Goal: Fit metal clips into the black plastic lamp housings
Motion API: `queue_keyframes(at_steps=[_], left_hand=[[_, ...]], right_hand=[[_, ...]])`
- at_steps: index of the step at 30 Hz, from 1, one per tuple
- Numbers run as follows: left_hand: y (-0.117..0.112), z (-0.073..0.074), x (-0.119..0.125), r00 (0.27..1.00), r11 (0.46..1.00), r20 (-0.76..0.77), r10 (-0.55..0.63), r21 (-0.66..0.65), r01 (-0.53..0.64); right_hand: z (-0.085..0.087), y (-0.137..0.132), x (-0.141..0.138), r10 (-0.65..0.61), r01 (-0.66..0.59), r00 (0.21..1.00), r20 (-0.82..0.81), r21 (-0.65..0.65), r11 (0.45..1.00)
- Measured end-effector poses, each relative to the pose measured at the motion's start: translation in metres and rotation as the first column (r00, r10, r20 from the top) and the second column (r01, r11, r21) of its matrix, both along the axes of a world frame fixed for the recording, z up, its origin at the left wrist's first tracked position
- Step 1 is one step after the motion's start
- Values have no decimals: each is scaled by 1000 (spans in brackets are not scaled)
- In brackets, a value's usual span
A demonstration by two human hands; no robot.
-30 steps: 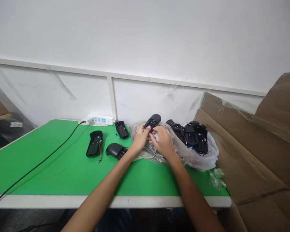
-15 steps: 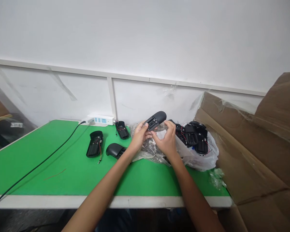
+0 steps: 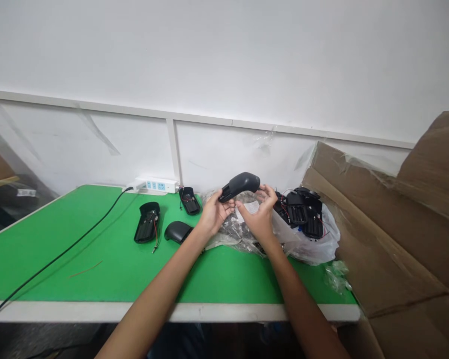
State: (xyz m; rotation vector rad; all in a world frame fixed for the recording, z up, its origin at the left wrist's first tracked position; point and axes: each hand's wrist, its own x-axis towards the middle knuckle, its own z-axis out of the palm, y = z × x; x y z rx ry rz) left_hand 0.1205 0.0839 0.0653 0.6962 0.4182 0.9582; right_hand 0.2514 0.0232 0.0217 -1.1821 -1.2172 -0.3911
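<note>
A curved black plastic housing (image 3: 243, 183) with a battery compartment is held up above the clear plastic bags, its smooth rounded side towards me. My left hand (image 3: 214, 212) grips its left end, where part of the open compartment shows. At the other end, the fingertips of my right hand (image 3: 260, 212) touch the housing, with the thumb below it. Similar black housings lie on the green table: one (image 3: 147, 223) with a loose red wire, one (image 3: 189, 200) near the power strip, and one (image 3: 177, 231) partly behind my left forearm.
Several black housings with wires (image 3: 301, 212) are piled on a white plastic bag (image 3: 331, 234) at the right. A clear bag (image 3: 234, 229) lies beneath my hands. A large cardboard box (image 3: 381, 249) borders the right side. A power strip (image 3: 168, 186) with a black cable (image 3: 67, 247) sits at the back.
The housing has rolled over between my hands, so its smooth side now faces me rather than the battery compartment. My left fingers have spread more beneath it.
</note>
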Motion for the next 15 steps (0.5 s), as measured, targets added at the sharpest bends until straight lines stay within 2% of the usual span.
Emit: queue_keyframes(at_steps=[7,11,15], left_hand=[[0,-5,0,998,993,-50,-34,108,39],[0,-10,0,996,972,-78,-41,227,58],[-4,-15,3,991,948,-132,-33,308,72]], right_hand=[[-5,-4,5,40,-35,997,67,-82,996],[-1,-6,1,183,-167,978,97,-153,974],[4,-6,-4,280,-280,960,-25,-180,943]])
